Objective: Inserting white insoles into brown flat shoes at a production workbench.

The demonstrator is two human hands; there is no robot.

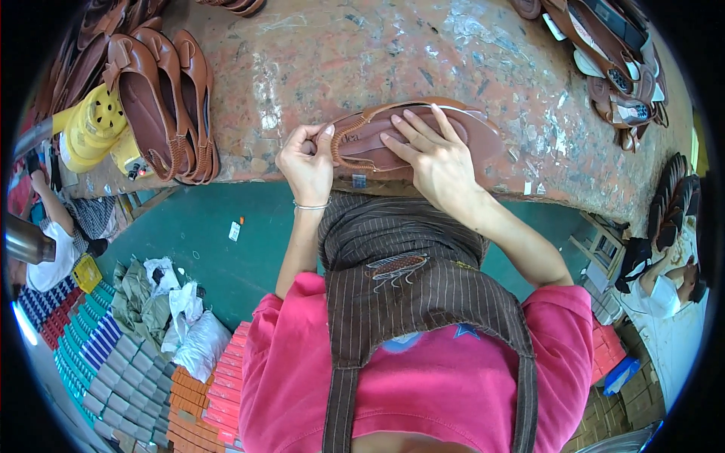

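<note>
A brown flat sandal (423, 132) lay sole-down at the near edge of the worn reddish worktable (340, 53), its long axis running left to right along that edge. The braided heel strap pointed left, the toe right. The left hand (306, 166) pinched the strap end between thumb and fingers. The right hand (438, 162) pressed flat on the insole, fingers spread. Whether the strap was already fixed could not be determined. Finished sandals (162, 98) stood stacked well to the left.

Pink short-sleeved top (423, 377); brown pinstriped apron (400, 264) with wide straps; thin silver bangle (310, 206) on left wrist.
</note>
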